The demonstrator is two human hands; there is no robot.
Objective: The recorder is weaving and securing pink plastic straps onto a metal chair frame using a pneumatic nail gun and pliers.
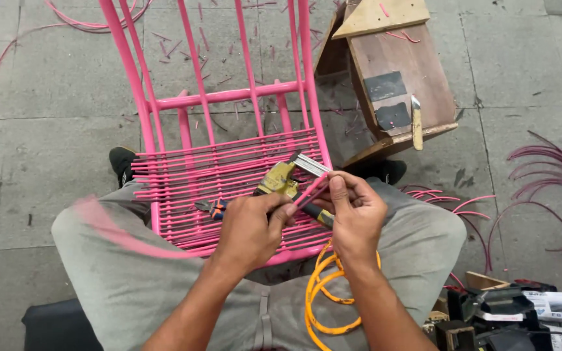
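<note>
Both hands' fingers pinching pink cord [311, 190]: left hand [250, 229] clenched, right hand [358, 211] steadying, above stapler [283, 177] on pink frame [229, 170].

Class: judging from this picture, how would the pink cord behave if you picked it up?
Probably floppy: the pink cord curves from both hands and blurs over the knee. Likely light; fingertips alone pinch it. Perhaps springy, since spare strands hold arcs.
</note>
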